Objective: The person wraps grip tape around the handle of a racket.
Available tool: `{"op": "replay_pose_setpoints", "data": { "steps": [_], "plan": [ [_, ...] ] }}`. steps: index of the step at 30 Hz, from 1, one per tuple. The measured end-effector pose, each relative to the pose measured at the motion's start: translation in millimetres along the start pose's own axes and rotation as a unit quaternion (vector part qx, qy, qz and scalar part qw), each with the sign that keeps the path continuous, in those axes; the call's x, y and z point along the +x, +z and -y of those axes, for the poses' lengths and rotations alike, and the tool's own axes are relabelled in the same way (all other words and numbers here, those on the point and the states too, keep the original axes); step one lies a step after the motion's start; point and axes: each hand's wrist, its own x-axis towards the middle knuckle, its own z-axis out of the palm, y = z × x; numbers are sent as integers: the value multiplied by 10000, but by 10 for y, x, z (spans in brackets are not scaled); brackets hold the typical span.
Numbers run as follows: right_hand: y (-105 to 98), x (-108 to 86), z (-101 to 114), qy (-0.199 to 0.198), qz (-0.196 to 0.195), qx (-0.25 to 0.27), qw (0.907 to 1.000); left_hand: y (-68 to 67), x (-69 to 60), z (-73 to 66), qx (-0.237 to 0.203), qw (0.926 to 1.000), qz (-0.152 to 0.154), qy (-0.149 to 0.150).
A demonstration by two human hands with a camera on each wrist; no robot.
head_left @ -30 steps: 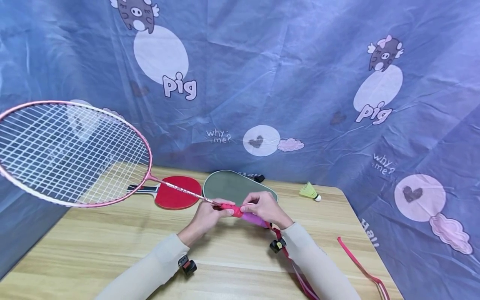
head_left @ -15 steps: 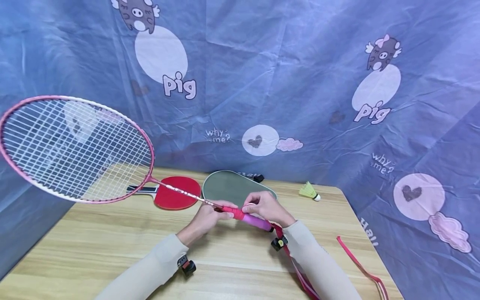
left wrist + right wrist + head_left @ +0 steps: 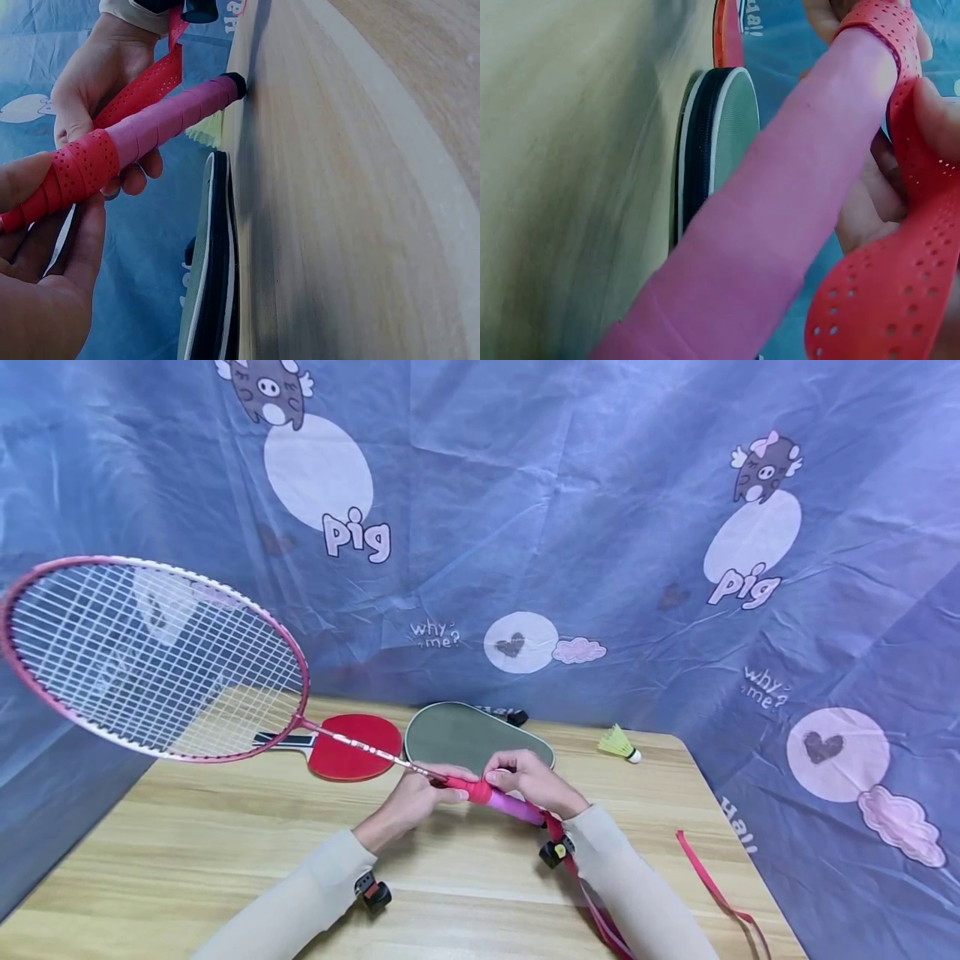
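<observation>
- I see the left hand [image 3: 411,802] with fingers curled round the red-wrapped part of the badminton racket [image 3: 161,664], above the table [image 3: 247,868].
- The right hand [image 3: 531,778] pinches the perforated red tape [image 3: 144,90] beside the purple handle [image 3: 516,807].
- If this pinch slackens, wraps may loosen; the hanging tail may catch the wrist camera [image 3: 553,854].
- The green paddle case [image 3: 468,739] limits the far side; nearer the person is more room.

A makeshift booth: blue pig-print cloth [image 3: 637,543] behind a wooden table [image 3: 465,893].
</observation>
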Motion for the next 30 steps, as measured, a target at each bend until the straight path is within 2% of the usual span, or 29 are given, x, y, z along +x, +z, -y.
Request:
{"op": "replay_pose_setpoints", "data": {
  "steps": [4, 9, 16, 22, 30],
  "plan": [
    [17, 3, -29, -47, 11, 156, 9999, 0, 5, 13, 37, 9999, 102, 106],
    [48, 27, -83, -7, 32, 590, 9983, -5, 7, 17, 63, 9995, 186, 227],
    [104, 36, -142, 49, 145, 1114, 9937, -6, 11, 27, 56, 9994, 224, 267],
    [136, 47, -187, 144, 96, 1220, 9924, -5, 7, 42, 62, 9993, 215, 306],
    [173, 49, -188, 10, -277, 989, 9947, 5, 21, 47, 15, 9996, 124, 255]
  ]
}}
